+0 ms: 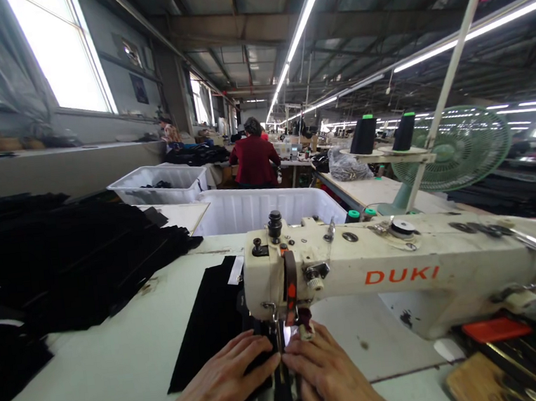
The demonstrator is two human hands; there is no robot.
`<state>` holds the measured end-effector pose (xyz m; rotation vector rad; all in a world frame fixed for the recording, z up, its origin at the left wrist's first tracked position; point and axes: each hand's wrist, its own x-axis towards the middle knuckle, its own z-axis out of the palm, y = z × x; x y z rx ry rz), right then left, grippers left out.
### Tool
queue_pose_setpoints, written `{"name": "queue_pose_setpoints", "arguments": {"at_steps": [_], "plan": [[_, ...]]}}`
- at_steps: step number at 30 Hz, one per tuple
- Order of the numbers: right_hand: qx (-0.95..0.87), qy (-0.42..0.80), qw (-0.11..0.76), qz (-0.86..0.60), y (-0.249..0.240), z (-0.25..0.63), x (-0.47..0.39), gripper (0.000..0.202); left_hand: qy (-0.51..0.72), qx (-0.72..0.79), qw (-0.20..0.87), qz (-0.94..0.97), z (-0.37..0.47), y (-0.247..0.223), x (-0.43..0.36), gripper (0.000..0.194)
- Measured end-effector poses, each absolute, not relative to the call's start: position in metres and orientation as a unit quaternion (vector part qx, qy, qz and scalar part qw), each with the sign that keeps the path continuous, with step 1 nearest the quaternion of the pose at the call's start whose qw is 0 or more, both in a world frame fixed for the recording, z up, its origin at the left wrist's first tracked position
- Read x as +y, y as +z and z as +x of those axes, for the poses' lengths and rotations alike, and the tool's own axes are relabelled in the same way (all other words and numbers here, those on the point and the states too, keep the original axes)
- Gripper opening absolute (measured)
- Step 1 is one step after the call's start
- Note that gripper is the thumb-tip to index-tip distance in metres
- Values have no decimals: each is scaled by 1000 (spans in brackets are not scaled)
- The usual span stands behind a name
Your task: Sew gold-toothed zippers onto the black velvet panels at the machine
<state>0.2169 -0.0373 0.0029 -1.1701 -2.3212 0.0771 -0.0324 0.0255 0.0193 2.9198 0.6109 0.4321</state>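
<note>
Surveying from the largest down: we sit at a pale worktable (118, 369), the sewing machine (333, 276) spanning its right half. A heap of black pieces (74, 265) covers the far left of the table; a translucent white bin (268, 203) stands beyond the machine. One black panel (205, 328) lies flat on the tabletop, left of the needle area, its right side running beneath the machine head. Our left hand (220, 381) lies partly over the panel, fingers reaching in beside the presser foot; our right hand (331, 369) is bent in close from the other side. Whether either pinches cloth or only presses it, we cannot tell. A narrow black strip (282, 393) extends toward us between the hands. Smallest: a white label (236, 271) at the panel's far edge.

Progress, our reading: this piece is mid-handling, positioned at the needle and not set aside. Finished stitching is hidden; whether the heaped pieces are sewn or waiting, unclear.
</note>
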Motion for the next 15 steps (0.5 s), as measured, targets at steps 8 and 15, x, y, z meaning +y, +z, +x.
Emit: {"name": "queue_pose_setpoints", "arguments": {"at_steps": [8,15], "plan": [[-842,-7,252,-477,-7,214,-36,55,63,268,105,956,-32,14,33,82],[-838,3,226,-496,-10,215,-35,59,84,274,114,951,-34,7,35,84]]}}
